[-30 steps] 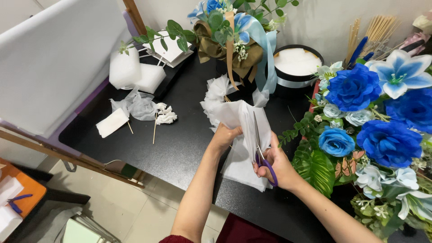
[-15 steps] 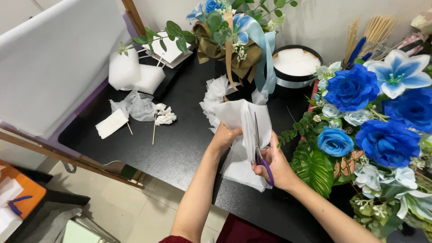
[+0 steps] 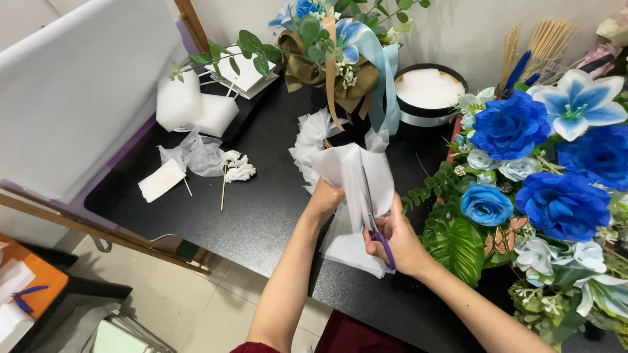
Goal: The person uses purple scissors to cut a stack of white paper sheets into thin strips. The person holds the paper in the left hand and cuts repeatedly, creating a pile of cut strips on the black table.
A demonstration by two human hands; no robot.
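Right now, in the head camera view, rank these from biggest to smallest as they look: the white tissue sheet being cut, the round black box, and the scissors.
1. white tissue sheet
2. round black box, unsure: it sits farther from the camera
3. scissors, clearly smallest, in the right hand

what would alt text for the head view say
Two bare hands cut white tissue paper over a black table: the left hand holds the sheet, the right hand works purple-handled scissors. Blue artificial flowers crowd the right side.
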